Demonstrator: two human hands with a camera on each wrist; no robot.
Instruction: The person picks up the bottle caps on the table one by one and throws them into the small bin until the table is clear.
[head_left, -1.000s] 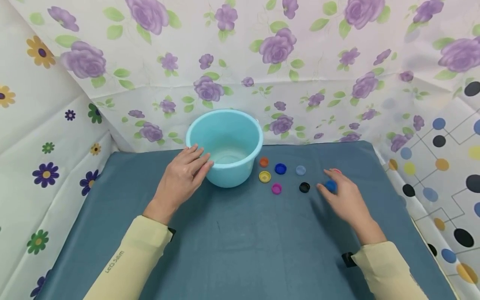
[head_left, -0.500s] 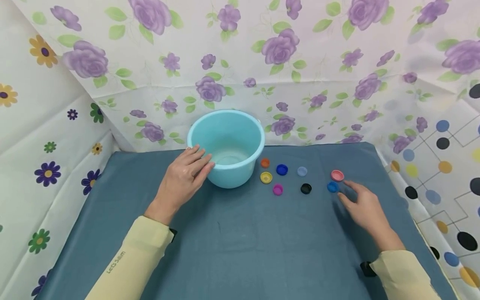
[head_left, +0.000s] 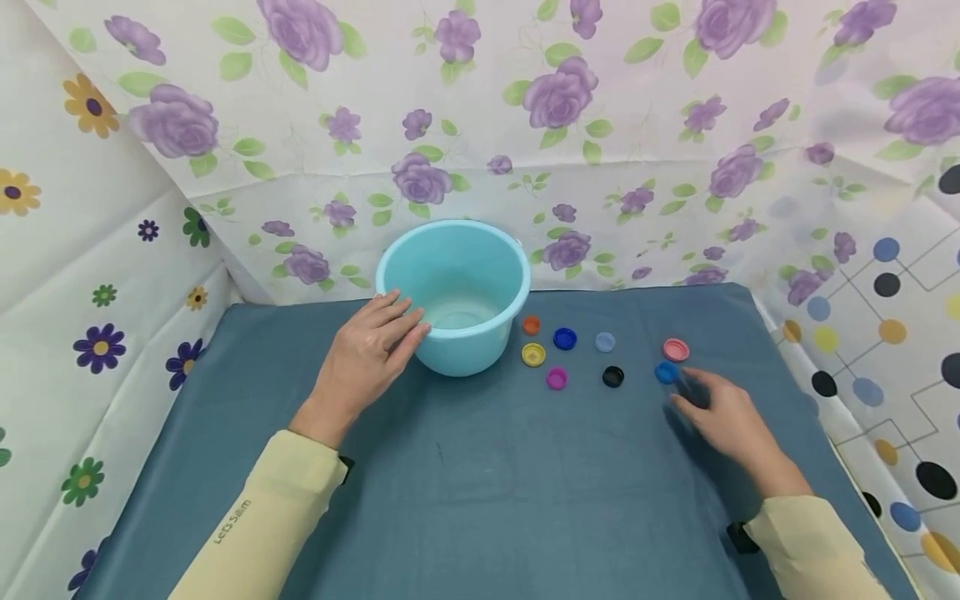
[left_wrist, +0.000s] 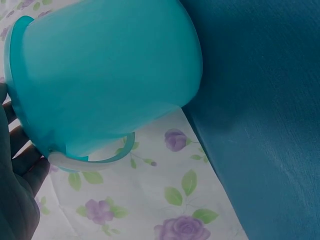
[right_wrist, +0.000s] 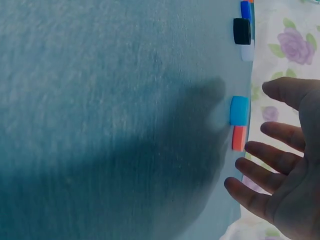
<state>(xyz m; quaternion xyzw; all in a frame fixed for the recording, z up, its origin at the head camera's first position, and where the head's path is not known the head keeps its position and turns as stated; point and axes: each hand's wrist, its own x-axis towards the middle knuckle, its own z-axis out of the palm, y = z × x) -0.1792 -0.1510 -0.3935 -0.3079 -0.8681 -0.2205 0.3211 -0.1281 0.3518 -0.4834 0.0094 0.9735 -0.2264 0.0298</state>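
Observation:
A light-blue plastic bucket (head_left: 487, 346) stands at the back of the table. My left hand (head_left: 360, 354) rests on its near-left rim with fingers extended; in the left wrist view the fingers (left_wrist: 25, 160) lie beside the bucket's pale handle (left_wrist: 100, 162). To the right, my right hand (head_left: 731, 421) hovers just right of a blue bottle cap (head_left: 666, 372), holding nothing. Behind that cap lies a pink one (head_left: 676, 349). The right wrist view shows the fingers (right_wrist: 272, 155) spread apart, near the blue cap (right_wrist: 239, 111) and the pink cap (right_wrist: 239, 138).
Between bucket and right hand lie more caps: orange (head_left: 531, 325), yellow (head_left: 533, 355), dark blue (head_left: 565, 338), magenta (head_left: 557, 378), pale blue (head_left: 604, 342) and black (head_left: 612, 377). A blue-grey cloth (head_left: 480, 500) covers the table. Flowered sheets (head_left: 315, 167) hang behind it.
My right hand has drawn back to the right from over the blue and pink caps, which now show fully. My left hand stays at the bucket's rim.

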